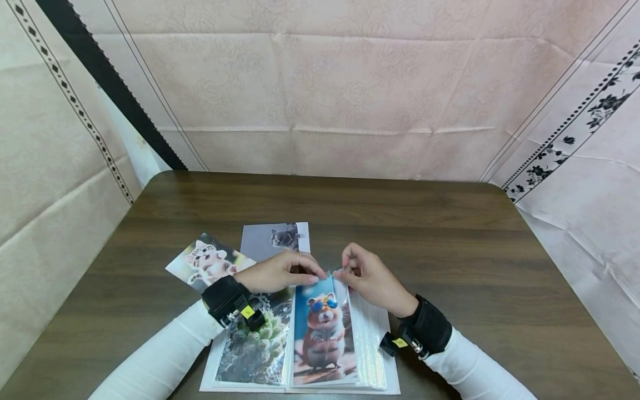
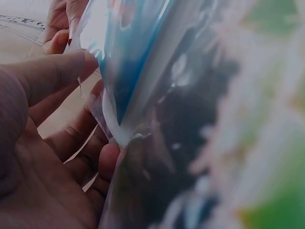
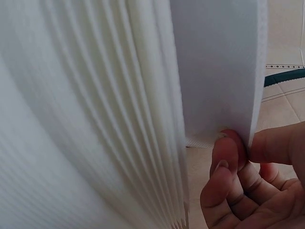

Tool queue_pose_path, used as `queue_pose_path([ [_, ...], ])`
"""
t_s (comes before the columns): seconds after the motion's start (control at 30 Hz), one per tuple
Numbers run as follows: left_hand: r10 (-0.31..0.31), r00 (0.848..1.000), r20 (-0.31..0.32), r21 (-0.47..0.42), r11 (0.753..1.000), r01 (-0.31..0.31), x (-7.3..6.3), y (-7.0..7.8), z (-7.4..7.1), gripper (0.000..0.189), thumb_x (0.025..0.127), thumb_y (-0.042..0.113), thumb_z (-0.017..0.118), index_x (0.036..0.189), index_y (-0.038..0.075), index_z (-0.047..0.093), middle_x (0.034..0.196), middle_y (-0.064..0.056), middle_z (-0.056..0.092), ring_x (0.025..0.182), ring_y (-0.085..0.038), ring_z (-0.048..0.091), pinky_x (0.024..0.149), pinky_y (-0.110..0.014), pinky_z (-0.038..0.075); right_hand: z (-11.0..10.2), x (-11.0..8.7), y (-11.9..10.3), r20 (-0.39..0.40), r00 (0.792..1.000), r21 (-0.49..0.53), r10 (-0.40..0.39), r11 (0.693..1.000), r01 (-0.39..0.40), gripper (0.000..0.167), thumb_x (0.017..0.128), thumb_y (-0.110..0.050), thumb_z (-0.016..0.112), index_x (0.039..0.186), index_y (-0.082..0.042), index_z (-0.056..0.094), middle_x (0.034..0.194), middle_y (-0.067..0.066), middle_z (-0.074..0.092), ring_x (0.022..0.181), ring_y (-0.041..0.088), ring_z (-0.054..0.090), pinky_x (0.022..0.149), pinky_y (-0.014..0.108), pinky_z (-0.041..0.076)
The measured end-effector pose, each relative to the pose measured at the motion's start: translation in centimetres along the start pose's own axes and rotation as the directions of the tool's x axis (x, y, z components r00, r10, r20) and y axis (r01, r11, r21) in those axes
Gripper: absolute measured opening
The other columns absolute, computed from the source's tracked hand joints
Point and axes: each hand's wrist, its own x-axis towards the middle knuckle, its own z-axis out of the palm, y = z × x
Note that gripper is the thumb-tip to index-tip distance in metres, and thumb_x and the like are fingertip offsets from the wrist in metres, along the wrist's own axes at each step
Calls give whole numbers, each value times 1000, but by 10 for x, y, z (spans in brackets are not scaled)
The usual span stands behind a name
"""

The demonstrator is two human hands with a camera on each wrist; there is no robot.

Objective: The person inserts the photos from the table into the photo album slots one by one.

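A photo album (image 1: 393, 383) lies spread on the table. Its right page sleeve (image 2: 102, 109) is clear plastic and holds a photo of a hamster in blue sunglasses (image 1: 325, 333). At the sleeve's top edge, my left hand (image 1: 280, 272) pinches the plastic between thumb and fingers. My right hand (image 1: 372, 280) grips the top right corner of the same page with thumb and forefinger; in the right wrist view, the page's white back (image 3: 217, 71) rises from these fingers (image 3: 224, 152). The left page shows a succulent photo (image 1: 265, 344), partly behind my left wrist.
A loose white kitten photo (image 1: 205, 258) lies at the album's upper left, partly under my left hand. Behind the album is a loose grey cat photo (image 1: 257, 236). More album pages (image 3: 109, 95) stack under the right page. The brown wooden table (image 1: 450, 233) extends around everything.
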Motion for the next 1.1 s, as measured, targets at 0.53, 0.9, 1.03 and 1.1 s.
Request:
queue_pose_path([
  [0.53,-34,994,-103,-24,999,32,1,10,3,16,103,23,61,114,14,69,111,-3,69,98,-17,64,84,-28,52,4,0,-6,-60,997,121,-38,992,45,15,102,-9,59,101,-2,46,84,12,66,69,22,61,64,27,53],
  [0.9,-56,987,-151,-103,994,40,-8,13,-5,25,102,25,62,119,8,56,98,-5,68,89,-18,62,83,-30,50,4,0,-7,-26,998,173,-50,984,53,16,106,-15,54,103,-1,48,94,23,72,76,19,67,68,29,56],
  [1.03,-62,984,-165,-95,994,47,-15,13,-8,28,105,26,57,128,9,58,102,-5,68,90,-19,61,83,-33,51,4,1,-6,4,999,163,-34,986,32,15,105,-15,55,103,-1,49,94,23,73,74,23,66,67,29,55],
  [1.1,-60,984,-171,-62,997,50,-17,11,-9,28,106,25,55,127,9,62,101,-4,66,88,-23,60,81,-33,51,4,1,-4,22,999,150,-27,988,23,16,105,-16,56,103,-1,50,94,22,73,74,24,66,68,29,55],
])
